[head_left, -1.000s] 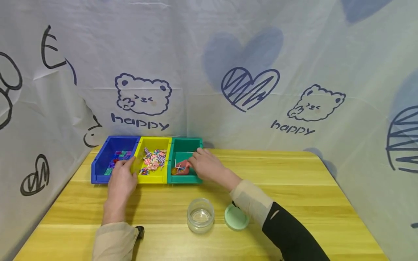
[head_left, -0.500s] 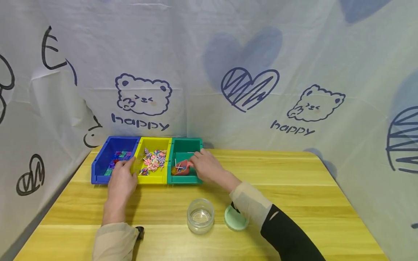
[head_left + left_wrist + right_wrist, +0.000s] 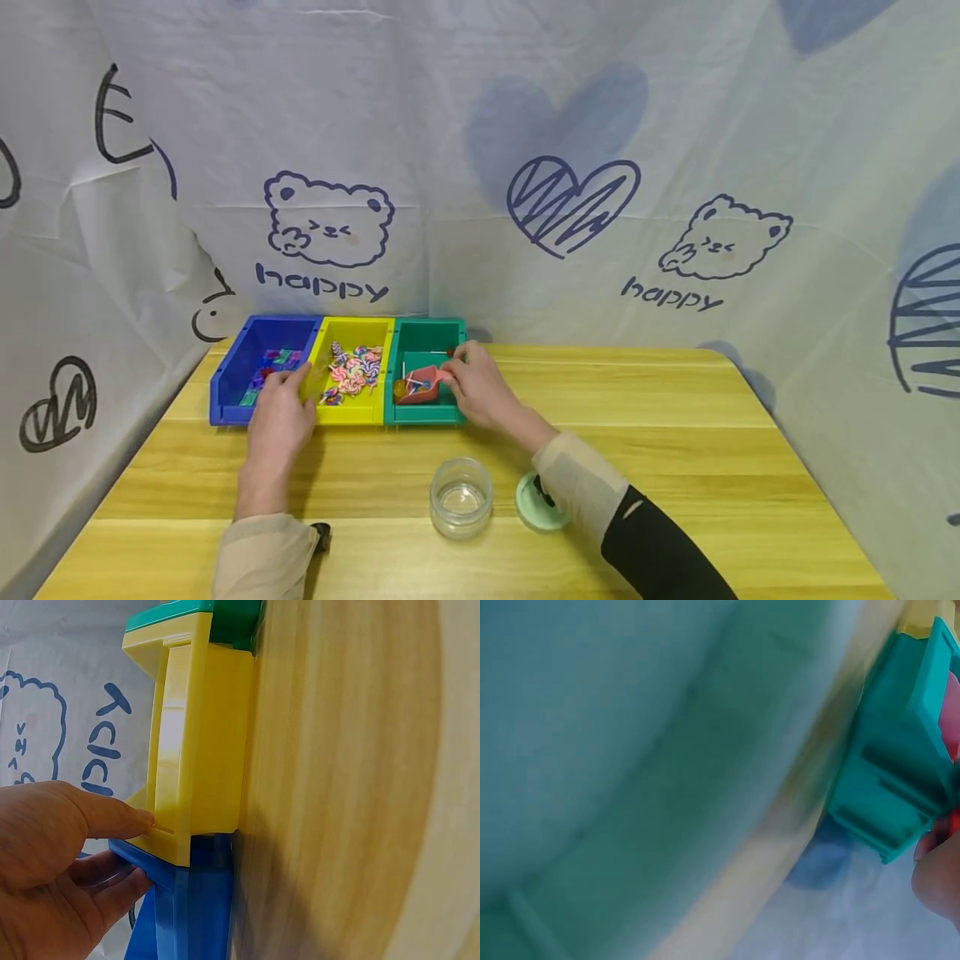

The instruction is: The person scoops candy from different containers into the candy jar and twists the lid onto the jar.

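Note:
My right hand (image 3: pixel 483 387) pinches the handle of a pink scoop (image 3: pixel 422 387) inside the green bin (image 3: pixel 454 332). Sticks and small coloured candies lie in the scoop, seemingly lollipops. My left hand (image 3: pixel 281 421) grips the joined walls of the blue bin (image 3: pixel 225 387) and the yellow bin (image 3: pixel 352 414). In the left wrist view its thumb (image 3: pixel 124 819) lies on the yellow side and its fingers on the blue side. Swirled lollipops (image 3: pixel 354 371) fill part of the yellow bin. The right wrist view shows only the edge of the right hand (image 3: pixel 941 874) beside the green bin.
A clear glass jar (image 3: pixel 461 497) stands uncovered on the wooden table (image 3: pixel 637 400). To its right lies a pale green lid (image 3: pixel 538 510), partly under the right sleeve. Purple and teal pieces (image 3: pixel 281 358) sit in the blue bin. A printed cloth (image 3: pixel 450 275) hangs behind.
My right hand has shifted slightly right and the scoop has levelled, showing more of its contents. The left hand keeps its place on the bins.

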Motion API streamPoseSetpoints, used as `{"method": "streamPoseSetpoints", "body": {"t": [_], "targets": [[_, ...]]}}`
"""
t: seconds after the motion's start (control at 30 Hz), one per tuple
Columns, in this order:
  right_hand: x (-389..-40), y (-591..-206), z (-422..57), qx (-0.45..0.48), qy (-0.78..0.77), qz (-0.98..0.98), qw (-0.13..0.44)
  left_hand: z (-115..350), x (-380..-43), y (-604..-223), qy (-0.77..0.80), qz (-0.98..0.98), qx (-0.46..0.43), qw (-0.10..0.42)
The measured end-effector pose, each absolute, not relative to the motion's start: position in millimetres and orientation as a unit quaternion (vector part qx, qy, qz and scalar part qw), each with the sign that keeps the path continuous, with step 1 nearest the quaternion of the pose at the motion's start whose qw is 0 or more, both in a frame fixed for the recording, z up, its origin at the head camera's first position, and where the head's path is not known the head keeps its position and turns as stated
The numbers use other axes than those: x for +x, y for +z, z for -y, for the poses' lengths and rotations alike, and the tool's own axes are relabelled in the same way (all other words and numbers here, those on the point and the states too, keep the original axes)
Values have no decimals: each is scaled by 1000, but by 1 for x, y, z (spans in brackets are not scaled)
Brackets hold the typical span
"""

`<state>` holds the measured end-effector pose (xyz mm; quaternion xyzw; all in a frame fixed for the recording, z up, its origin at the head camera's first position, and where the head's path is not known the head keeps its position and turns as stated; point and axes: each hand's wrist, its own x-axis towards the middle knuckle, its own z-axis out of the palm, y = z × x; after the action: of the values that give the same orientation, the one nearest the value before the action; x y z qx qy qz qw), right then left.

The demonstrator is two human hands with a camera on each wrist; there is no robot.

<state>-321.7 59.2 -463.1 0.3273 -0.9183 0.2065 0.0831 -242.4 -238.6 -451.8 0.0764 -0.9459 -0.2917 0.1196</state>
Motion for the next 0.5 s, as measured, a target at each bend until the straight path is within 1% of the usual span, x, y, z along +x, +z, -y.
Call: {"method": "streamPoseSetpoints", "body": {"t": [0.23, 0.5], "targets": [[-316, -464, -61, 297, 278, 910, 76, 239, -243, -453, -291, 946, 73, 124], [-311, -465, -64, 263, 309, 911, 78, 239, -243, -453, -291, 946, 75, 119]]}}
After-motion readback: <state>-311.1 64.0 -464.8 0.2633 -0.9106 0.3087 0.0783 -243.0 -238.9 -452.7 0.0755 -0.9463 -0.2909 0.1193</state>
